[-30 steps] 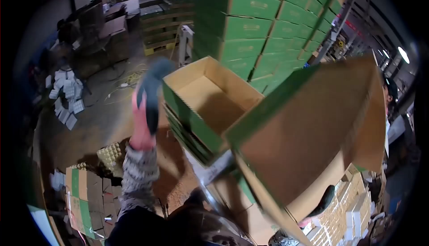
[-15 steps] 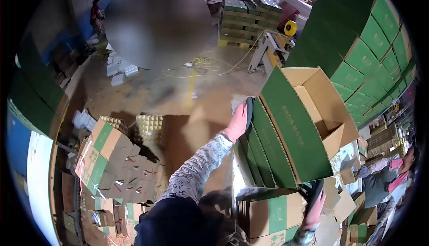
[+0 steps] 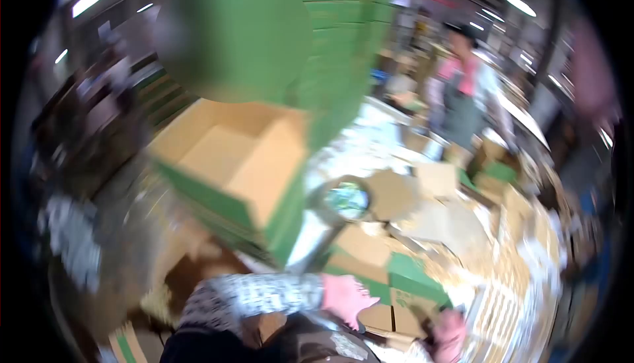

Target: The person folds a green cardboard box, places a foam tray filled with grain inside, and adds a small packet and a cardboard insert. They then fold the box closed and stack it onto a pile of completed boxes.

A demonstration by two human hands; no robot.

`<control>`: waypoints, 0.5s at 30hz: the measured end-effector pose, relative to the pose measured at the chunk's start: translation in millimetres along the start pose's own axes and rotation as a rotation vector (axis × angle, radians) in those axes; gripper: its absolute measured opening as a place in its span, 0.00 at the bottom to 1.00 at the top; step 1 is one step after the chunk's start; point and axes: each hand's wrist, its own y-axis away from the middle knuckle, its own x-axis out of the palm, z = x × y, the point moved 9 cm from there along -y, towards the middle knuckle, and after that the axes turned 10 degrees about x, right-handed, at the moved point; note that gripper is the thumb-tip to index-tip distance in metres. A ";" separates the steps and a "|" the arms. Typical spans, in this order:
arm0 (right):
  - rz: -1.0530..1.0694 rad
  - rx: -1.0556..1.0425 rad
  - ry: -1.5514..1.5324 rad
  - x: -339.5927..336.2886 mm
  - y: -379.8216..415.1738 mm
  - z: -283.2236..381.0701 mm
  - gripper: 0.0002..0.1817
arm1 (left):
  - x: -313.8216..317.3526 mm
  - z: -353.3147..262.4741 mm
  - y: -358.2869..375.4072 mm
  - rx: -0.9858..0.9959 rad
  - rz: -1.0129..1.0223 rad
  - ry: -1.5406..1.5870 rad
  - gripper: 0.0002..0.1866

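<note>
My left hand (image 3: 347, 298), in a pink glove, is just above closed green-and-brown cartons (image 3: 413, 297) near the bottom centre. Its fingers look spread, with nothing visible in them. Beyond the cartons' right side is my right hand (image 3: 449, 333), also gloved in pink; motion blur smears its fingers. An open, empty cardboard box (image 3: 228, 148) with green outer sides rests on flat green cardboard at centre left, apart from both hands.
Tall green cartons (image 3: 343, 46) stand behind the open box. A co-worker (image 3: 462, 92) is across a littered work surface with loose cardboard (image 3: 439, 224) and a round container (image 3: 347, 198). Stacked pale trays (image 3: 495, 317) lie at the lower right.
The view has swung right. My left hand has left the green cardboard's edge and moved to the cartons; my right hand is no longer at the green stack's near end.
</note>
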 end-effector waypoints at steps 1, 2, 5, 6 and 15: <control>-0.192 0.178 0.004 -35.5 11.3 -29.4 0.39 | -10.1 -21.3 -4.0 0.069 0.084 0.139 0.46; -0.414 0.315 -0.065 -65.2 16.2 -54.8 0.48 | -15.2 -38.2 -15.0 0.156 0.022 0.153 0.45; -0.291 0.459 -1.243 -55.0 10.2 -96.6 0.33 | -30.4 -78.0 -47.7 0.232 0.001 0.167 0.45; -0.436 0.365 -1.028 -64.8 7.4 -96.0 0.30 | -32.8 -80.7 -58.0 0.218 -0.010 0.163 0.45; -1.008 0.612 -1.088 -7.6 49.6 -130.4 0.38 | -3.6 -16.8 -65.8 -0.105 -0.359 1.238 0.33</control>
